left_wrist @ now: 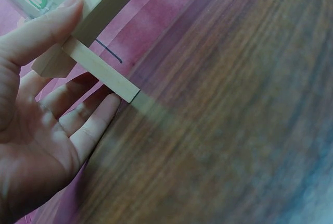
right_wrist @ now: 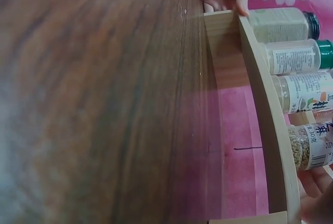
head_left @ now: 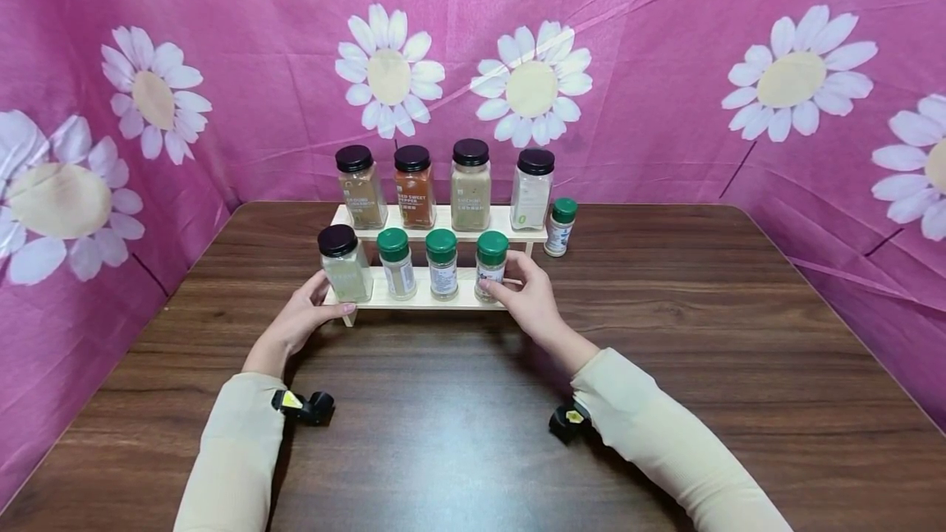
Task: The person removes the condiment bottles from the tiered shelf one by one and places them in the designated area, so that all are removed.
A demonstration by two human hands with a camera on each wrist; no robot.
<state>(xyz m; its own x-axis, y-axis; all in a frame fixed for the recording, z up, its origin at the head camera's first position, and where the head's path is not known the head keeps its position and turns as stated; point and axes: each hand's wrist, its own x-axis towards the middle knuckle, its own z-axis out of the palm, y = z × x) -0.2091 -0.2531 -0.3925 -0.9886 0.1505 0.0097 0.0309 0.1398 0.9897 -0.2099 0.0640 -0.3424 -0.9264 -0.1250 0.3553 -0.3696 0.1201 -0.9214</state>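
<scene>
A light wooden two-tier spice rack stands on the table. My left hand grips the left end of its lower shelf; in the left wrist view the thumb lies on the shelf edge and the fingers are by the leg. My right hand holds a small green-capped seasoning jar at the right end of that shelf, thumb in front. Pale seeds show in this jar in the right wrist view. Beside it are two more green-capped jars and a black-capped square jar.
On the upper shelf stand several black-capped spice jars, one with red powder. Another green-capped jar is on the table, right of the rack. A pink cloth with daisies hangs behind.
</scene>
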